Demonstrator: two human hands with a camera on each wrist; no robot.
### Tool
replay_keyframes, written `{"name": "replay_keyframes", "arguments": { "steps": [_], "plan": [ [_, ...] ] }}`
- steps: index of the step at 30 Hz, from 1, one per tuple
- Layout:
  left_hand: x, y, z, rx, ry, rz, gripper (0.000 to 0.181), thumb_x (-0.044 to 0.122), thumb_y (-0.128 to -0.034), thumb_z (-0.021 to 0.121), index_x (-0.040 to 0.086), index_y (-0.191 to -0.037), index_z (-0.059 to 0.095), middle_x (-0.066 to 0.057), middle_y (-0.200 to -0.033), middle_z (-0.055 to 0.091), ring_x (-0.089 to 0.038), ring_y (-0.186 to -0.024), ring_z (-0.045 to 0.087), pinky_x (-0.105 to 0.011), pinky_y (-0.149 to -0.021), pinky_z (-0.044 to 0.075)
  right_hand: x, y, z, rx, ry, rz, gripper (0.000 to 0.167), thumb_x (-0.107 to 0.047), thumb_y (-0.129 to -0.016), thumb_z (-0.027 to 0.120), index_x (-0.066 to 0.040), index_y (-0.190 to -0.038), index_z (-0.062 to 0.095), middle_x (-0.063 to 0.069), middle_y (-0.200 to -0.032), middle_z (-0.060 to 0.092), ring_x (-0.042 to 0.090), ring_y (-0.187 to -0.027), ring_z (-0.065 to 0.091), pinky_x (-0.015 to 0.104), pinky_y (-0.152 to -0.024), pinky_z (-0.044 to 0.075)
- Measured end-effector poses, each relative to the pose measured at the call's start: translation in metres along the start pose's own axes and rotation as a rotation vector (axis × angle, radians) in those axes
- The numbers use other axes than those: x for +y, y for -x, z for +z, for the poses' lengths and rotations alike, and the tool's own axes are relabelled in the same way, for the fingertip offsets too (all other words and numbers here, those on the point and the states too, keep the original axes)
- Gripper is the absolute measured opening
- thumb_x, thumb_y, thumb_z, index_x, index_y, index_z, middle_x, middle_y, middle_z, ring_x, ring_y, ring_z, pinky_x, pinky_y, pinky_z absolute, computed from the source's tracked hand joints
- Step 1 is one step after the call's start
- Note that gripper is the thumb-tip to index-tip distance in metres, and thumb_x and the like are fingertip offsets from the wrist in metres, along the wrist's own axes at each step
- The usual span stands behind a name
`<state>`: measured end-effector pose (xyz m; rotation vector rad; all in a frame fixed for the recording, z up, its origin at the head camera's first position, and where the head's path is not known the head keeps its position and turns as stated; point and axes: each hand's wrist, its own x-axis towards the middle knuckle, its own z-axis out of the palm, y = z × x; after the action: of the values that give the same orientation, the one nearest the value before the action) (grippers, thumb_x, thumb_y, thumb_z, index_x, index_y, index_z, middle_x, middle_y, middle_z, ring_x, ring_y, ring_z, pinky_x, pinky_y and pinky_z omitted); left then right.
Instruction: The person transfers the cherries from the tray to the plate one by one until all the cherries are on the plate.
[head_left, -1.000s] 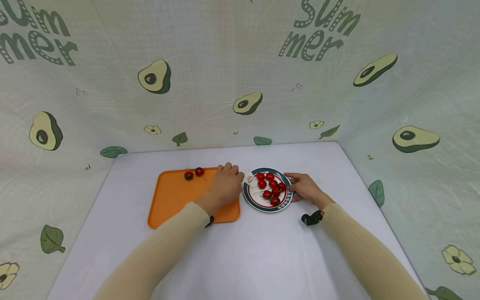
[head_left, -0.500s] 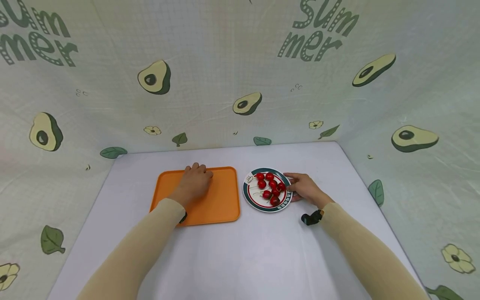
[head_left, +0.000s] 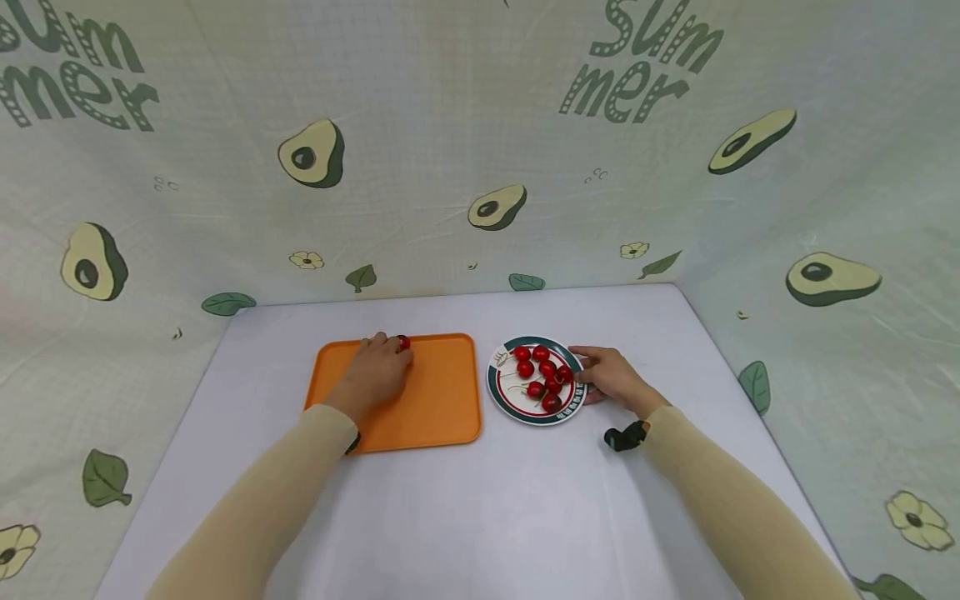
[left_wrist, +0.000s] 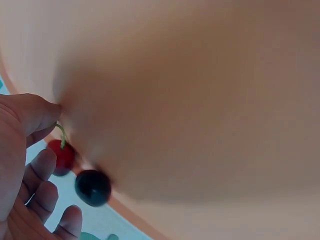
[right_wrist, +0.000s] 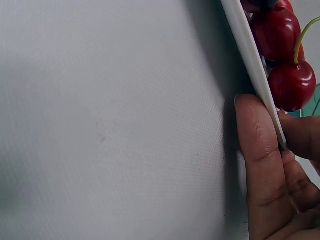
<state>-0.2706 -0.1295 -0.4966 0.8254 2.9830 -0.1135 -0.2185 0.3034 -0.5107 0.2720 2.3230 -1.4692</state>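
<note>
Over the back of the orange tray [head_left: 442,392], my left hand [head_left: 372,371] pinches the thin green stem of a red cherry [left_wrist: 61,159] between thumb and index finger. A dark cherry [left_wrist: 93,188] lies right beside it at the tray's edge; the left wrist view shows both. In the head view my hand hides most of that spot, and only one cherry [head_left: 403,342] peeks out past the fingers. My right hand [head_left: 611,379] grips the right rim of a round plate [head_left: 504,400] with a green border. Several red cherries [head_left: 526,368] with stems lie on the plate.
The plate stands just right of the tray on a white table [head_left: 480,517]. Behind and beside the table hangs a cloth [head_left: 420,150] printed with avocados and leaves. A black wrist device [head_left: 625,436] sits below my right hand.
My left hand has moved left from beside the plate to the cherries at the tray's back, and now pinches a stem there. My right hand has stayed on the plate's rim.
</note>
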Motion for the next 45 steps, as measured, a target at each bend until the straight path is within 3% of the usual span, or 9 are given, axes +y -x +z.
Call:
{"name": "replay_keyframes", "arguments": {
  "steps": [6, 10, 16, 21, 27, 33, 45],
  "plan": [
    [-0.012, 0.017, -0.004, 0.028, -0.017, -0.001, 0.03, 0.025, -0.1049, 0.065, 0.006, -0.127, 0.072, -0.017, -0.124, 0.066, -0.035, -0.106, 0.052, -0.052, -0.101, 0.05, -0.001, 0.001, -0.001, -0.002, 0.005, -0.002, 0.064, -0.006, -0.103, 0.061, -0.015, -0.163, 0.04, 0.025, -0.148, 0.052, 0.024, -0.093, 0.069, 0.038, -0.073, 0.064],
    [-0.023, 0.022, -0.003, 0.052, 0.0, -0.049, 0.028, 0.024, -0.1036, 0.066, 0.006, -0.124, 0.073, -0.017, -0.12, 0.065, -0.035, -0.104, 0.05, -0.052, -0.098, 0.049, -0.002, 0.002, -0.001, -0.006, 0.001, -0.003, 0.064, -0.005, -0.103, 0.061, -0.015, -0.163, 0.04, 0.026, -0.149, 0.052, 0.025, -0.094, 0.069, 0.038, -0.074, 0.064],
    [-0.03, 0.019, 0.0, 0.135, 0.024, -0.097, 0.021, 0.022, -0.1034, 0.064, 0.002, -0.11, 0.068, -0.013, -0.098, 0.059, -0.036, -0.099, 0.049, -0.053, -0.089, 0.045, -0.001, 0.001, -0.001, -0.008, 0.002, -0.009, 0.064, -0.005, -0.103, 0.061, -0.014, -0.163, 0.04, 0.026, -0.147, 0.053, 0.025, -0.093, 0.07, 0.038, -0.073, 0.064],
    [-0.026, 0.011, -0.001, 0.161, 0.011, -0.097, 0.022, 0.022, -0.1038, 0.064, 0.001, -0.111, 0.067, -0.012, -0.096, 0.055, -0.034, -0.099, 0.046, -0.052, -0.091, 0.043, 0.002, -0.001, -0.002, -0.01, -0.012, -0.009, 0.064, -0.005, -0.103, 0.061, -0.015, -0.163, 0.04, 0.026, -0.148, 0.053, 0.025, -0.094, 0.07, 0.038, -0.074, 0.064],
    [-0.02, 0.002, -0.004, 0.133, 0.01, -0.086, 0.018, 0.016, -0.1039, 0.063, 0.003, -0.112, 0.073, -0.012, -0.093, 0.053, -0.034, -0.096, 0.044, -0.048, -0.086, 0.039, 0.001, 0.0, -0.001, 0.003, 0.002, -0.003, 0.064, -0.005, -0.103, 0.061, -0.015, -0.163, 0.041, 0.027, -0.152, 0.052, 0.025, -0.093, 0.07, 0.037, -0.073, 0.064],
    [-0.02, -0.001, -0.007, 0.073, -0.021, -0.121, 0.021, 0.013, -0.1064, 0.059, 0.005, -0.115, 0.076, -0.012, -0.093, 0.053, -0.035, -0.098, 0.045, -0.048, -0.086, 0.039, 0.001, -0.003, 0.0, 0.012, 0.009, 0.005, 0.064, -0.005, -0.103, 0.061, -0.016, -0.162, 0.042, 0.026, -0.15, 0.053, 0.025, -0.091, 0.07, 0.038, -0.073, 0.064],
    [-0.023, -0.005, -0.005, 0.046, -0.058, -0.108, 0.018, 0.006, -0.1052, 0.059, 0.006, -0.104, 0.077, -0.013, -0.095, 0.054, -0.035, -0.098, 0.045, -0.047, -0.084, 0.039, 0.0, -0.001, 0.0, 0.017, 0.023, 0.007, 0.063, -0.006, -0.103, 0.061, -0.016, -0.162, 0.042, 0.026, -0.149, 0.054, 0.025, -0.091, 0.069, 0.037, -0.072, 0.064]
  ]
}}
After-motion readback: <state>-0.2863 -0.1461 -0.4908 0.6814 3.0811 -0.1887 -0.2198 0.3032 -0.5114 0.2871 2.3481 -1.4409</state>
